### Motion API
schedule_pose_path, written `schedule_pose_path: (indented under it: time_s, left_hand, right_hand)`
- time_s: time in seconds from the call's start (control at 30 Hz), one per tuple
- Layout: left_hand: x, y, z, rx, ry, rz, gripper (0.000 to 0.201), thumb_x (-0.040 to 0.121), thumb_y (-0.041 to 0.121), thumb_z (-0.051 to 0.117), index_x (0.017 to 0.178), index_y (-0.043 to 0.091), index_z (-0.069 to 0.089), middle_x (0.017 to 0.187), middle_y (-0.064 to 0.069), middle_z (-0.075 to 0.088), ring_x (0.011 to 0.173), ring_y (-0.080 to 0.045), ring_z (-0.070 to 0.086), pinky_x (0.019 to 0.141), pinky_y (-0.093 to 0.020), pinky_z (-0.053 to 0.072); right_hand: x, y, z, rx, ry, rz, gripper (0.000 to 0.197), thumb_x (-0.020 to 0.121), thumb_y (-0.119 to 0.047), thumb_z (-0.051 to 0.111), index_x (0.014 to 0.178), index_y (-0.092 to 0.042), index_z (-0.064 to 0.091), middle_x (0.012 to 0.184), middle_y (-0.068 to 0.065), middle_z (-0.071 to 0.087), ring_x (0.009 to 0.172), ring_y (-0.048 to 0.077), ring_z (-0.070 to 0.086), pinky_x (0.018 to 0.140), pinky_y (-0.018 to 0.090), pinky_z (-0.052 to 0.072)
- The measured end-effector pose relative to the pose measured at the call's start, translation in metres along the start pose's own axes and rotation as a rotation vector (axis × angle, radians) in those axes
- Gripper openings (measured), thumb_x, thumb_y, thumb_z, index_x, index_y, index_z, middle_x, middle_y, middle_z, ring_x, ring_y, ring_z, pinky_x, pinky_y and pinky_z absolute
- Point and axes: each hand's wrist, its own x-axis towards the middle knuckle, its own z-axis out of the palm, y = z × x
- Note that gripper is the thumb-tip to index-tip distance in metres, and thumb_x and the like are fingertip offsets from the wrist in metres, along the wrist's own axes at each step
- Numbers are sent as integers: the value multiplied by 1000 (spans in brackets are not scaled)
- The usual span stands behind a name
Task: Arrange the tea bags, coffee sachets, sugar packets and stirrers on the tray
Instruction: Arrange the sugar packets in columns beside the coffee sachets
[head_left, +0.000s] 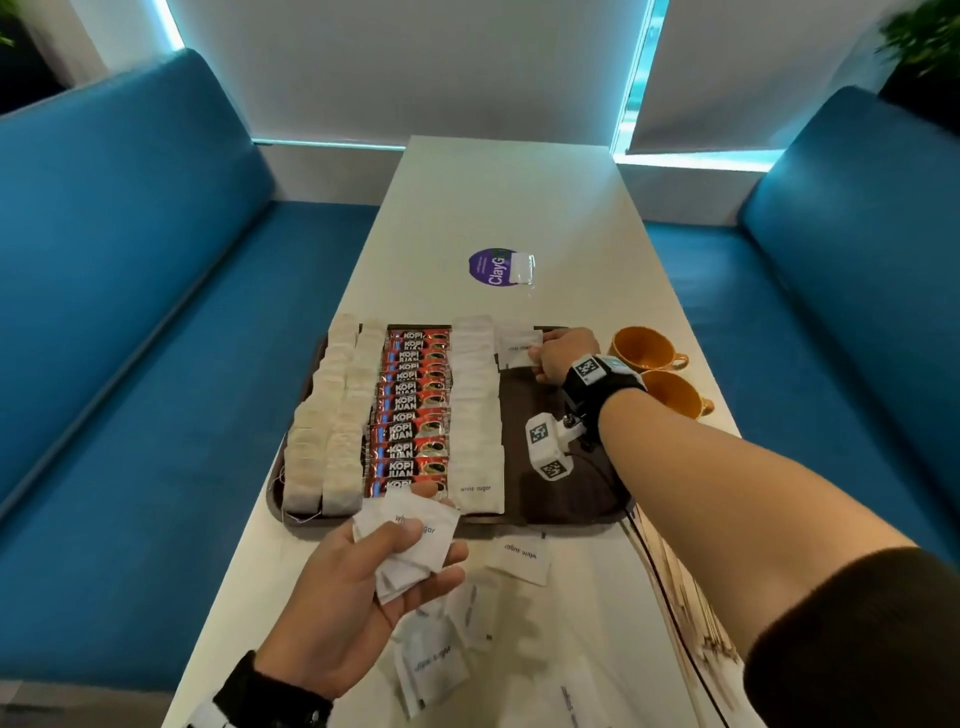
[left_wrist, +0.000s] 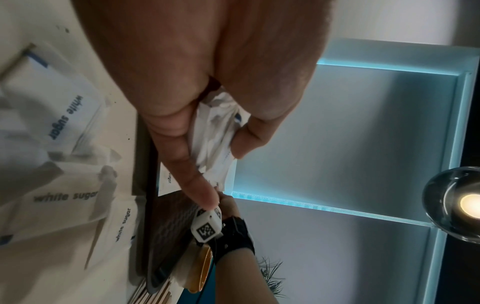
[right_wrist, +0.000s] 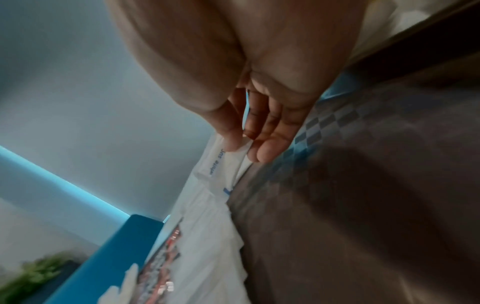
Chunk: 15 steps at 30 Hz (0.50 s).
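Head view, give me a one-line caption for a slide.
Right hand places a white sugar packet at the tray's far end while the left hand holds spare packets.

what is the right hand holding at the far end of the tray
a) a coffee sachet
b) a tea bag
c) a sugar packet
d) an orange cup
c: the right hand pinches a white sugar packet over the tray.

Both hands pinch (right (head_left: 563, 353) outstretched, left (head_left: 363, 582) near).
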Motion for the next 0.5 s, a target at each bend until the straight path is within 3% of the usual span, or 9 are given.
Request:
schedule_pose_path:
  time_s: [0.07, 0.13, 0.23, 0.37, 0.5]
  left_hand:
    - [1, 1, -1, 1, -14, -11, 36, 86, 2, 58, 121, 6, 69, 111, -28, 72, 92, -45, 72, 65, -42, 64]
    - [1, 2, -2, -10, -15, -28, 41, 81, 3, 61, 120, 7, 70, 111, -29, 72, 89, -44, 72, 63, -42, 63]
    - [1, 4, -2, -11, 5, -35, 43, 75, 3, 62, 118, 5, 70, 109, -30, 71, 83, -44, 73, 60, -44, 63]
    - [1, 2, -2, 0, 21, -36, 37, 79, -1, 60, 113, 5, 70, 108, -29, 73, 81, -46, 72, 61, -47, 63]
    - [2, -1, -4, -4, 37, -62, 31, 91, -5, 54, 116, 2, 69, 108, -30, 72, 79, -45, 72, 60, -47, 63]
  right_hand:
    - [0, -5, 3, -21, 23, -8, 8, 83, -24, 81, 84, -28, 74, 99, 7, 76, 92, 31, 74, 89, 46, 62]
    - [-11, -13, 2, -90, 27, -49, 20, 86, -24, 79, 106, -20, 77, 106, 8, 76, 97, 30, 73, 94, 44, 60]
    - [-13, -13, 1, -156, 22, -64, 31, 90, -24, 77, 119, -14, 74, 116, 8, 74, 105, 29, 70, 99, 42, 57]
    - [-17, -12, 0, -273, 84, -72, 35, 91, -31, 77, 117, -9, 72, 116, 11, 72, 108, 29, 68, 101, 41, 55]
    - [-15, -14, 3, -338, 94, -41, 41, 88, -42, 78, 108, -7, 70, 104, 11, 74, 95, 28, 71, 93, 40, 59]
